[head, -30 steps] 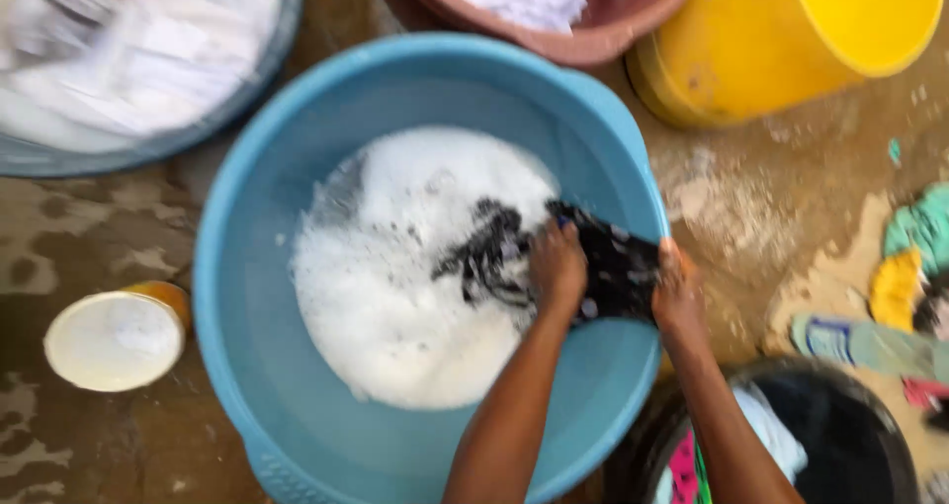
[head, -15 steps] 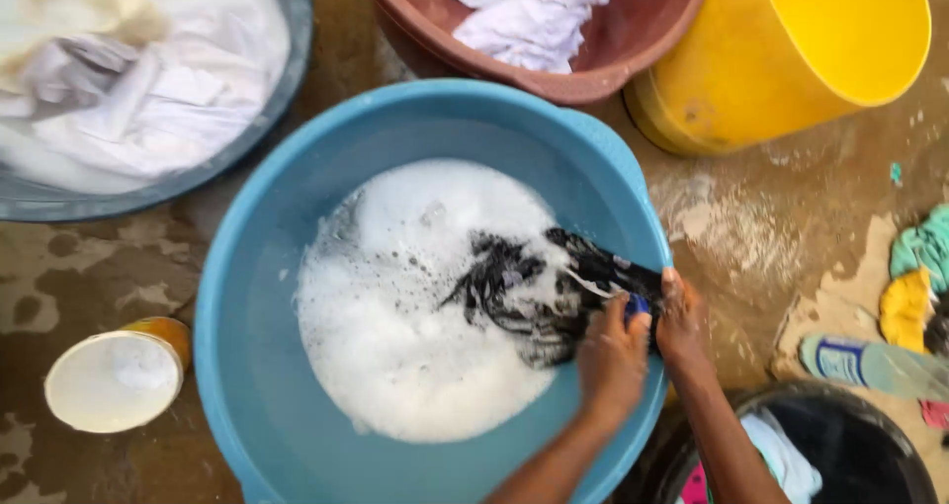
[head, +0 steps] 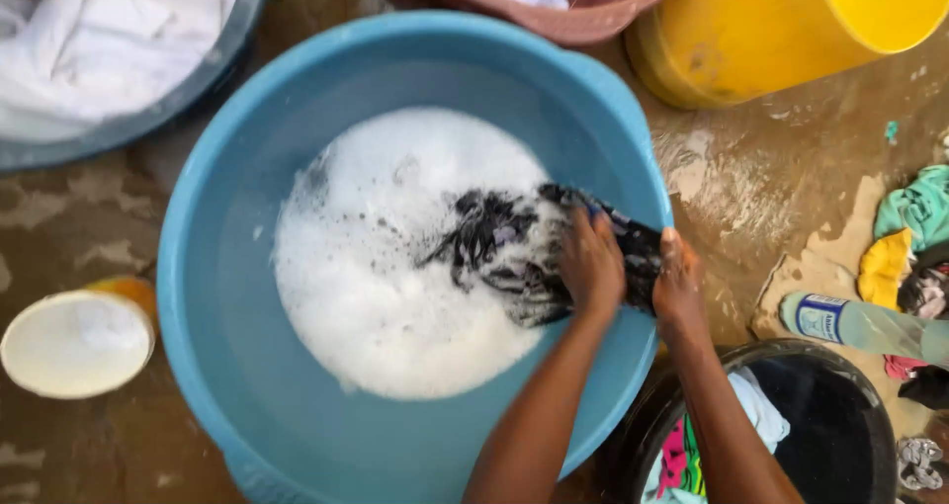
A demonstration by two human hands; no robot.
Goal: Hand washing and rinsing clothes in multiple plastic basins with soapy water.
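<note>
Two bare hands scrub a dark cloth [head: 514, 252] in a blue basin [head: 237, 267] of soapy water. The left hand [head: 591, 262] is closed over the cloth, fingers curled down into it. The right hand [head: 677, 285], just beside it at the basin's rim, also grips the cloth, fingers wrapped around a bunched end. The rest of the cloth trails away from the left hand into white foam [head: 395, 267]. Beyond the hands stand a yellow bucket [head: 771, 40] and a brown basin [head: 583, 15]. Just below the right wrist is a black bucket [head: 840, 435] holding clothes. Far past the left hand sits a small white tub [head: 74, 344].
</note>
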